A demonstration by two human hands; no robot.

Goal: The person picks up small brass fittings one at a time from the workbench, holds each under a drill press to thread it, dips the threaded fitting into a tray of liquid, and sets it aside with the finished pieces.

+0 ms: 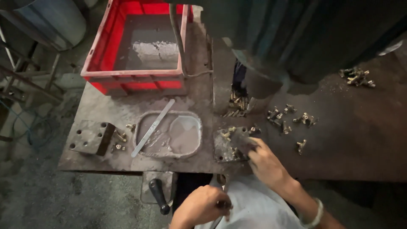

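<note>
Brass fittings [232, 134]: small T-shaped pieces on grey metal fixture plate [231, 144], just ahead of right fingertips
Left hand [202, 205]: fist clenched round dark lever handle [222, 205]
Right hand [265, 161]: fingers pinched together on the plate; held piece hidden
Risk: lever pulled early could trap fingers; loose fittings [292, 118] may scatter

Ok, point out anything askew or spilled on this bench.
Small brass fittings lie scattered loose across the bench, with another heap far right. A metal strip lies slanted across the rim of a shallow tray. The right hand reaches the fixture plate.
</note>
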